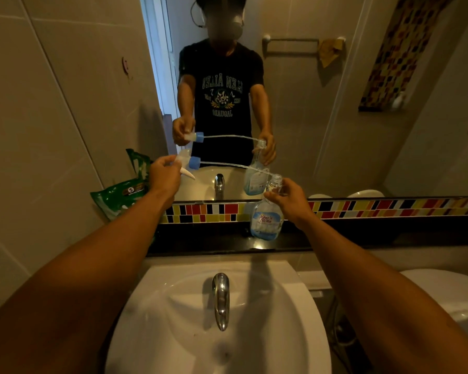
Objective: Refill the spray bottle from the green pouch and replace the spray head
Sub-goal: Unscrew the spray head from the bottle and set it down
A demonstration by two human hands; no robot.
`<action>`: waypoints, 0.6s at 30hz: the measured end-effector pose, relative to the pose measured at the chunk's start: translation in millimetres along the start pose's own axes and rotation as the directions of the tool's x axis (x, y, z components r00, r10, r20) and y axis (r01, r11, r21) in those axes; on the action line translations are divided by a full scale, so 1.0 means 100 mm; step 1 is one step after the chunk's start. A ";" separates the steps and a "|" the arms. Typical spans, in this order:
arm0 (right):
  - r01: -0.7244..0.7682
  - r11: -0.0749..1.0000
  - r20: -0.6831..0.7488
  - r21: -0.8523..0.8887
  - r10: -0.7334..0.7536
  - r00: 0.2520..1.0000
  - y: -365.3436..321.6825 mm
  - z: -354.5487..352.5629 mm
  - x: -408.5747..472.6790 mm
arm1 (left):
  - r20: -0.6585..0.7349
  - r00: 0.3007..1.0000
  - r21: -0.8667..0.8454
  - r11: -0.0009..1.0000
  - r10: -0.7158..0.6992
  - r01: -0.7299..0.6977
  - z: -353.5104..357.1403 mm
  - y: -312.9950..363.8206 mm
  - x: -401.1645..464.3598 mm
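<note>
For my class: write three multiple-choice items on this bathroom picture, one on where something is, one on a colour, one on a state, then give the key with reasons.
1. Where does the green pouch lie?
A. in the sink
B. on the ledge by the left wall
C. on the toilet

2. What colour is the collar of the spray head?
A. blue
B. red
C. black

3. What state is the spray bottle in?
A. capped
B. lying on its side
C. open, spray head off

Key: B, the pouch leans on the ledge left of the left hand. A, the collar is blue. C, the left hand holds the head away from the neck, which the right hand steadies; the bottle stands upright on the ledge.
</note>
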State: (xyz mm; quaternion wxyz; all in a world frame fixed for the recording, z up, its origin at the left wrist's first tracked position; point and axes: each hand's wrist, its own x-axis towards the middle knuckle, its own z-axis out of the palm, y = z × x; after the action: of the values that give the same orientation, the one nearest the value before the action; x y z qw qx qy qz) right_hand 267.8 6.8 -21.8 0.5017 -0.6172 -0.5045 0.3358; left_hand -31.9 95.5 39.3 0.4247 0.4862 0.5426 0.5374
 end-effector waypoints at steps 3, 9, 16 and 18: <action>-0.001 1.000 0.003 0.002 0.001 1.000 0.00 0.00 0.00 | -0.019 0.995 0.027 0.995 -0.095 0.095 -0.01 -0.17 0.03; -0.012 0.999 0.003 -0.037 0.012 1.000 0.05 0.00 0.02 | -0.084 0.943 -0.025 0.947 -0.321 0.320 0.07 -0.45 -0.03; 0.005 0.997 0.013 -0.074 -0.004 1.000 0.11 -0.01 -0.03 | -0.044 0.892 -0.165 0.884 -0.449 0.437 0.08 -0.79 -0.18; 0.013 0.998 0.019 -0.066 -0.011 1.000 0.13 0.00 -0.05 | -0.057 0.877 -0.165 0.871 -0.477 0.463 0.06 -0.92 -0.19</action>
State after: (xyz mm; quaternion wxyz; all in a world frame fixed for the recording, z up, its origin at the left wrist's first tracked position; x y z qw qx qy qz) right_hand 269.9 1.7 -34.4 0.4781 -0.6273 -0.5238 0.3218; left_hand -29.8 82.2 -53.8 0.5505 0.2808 0.6236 0.4788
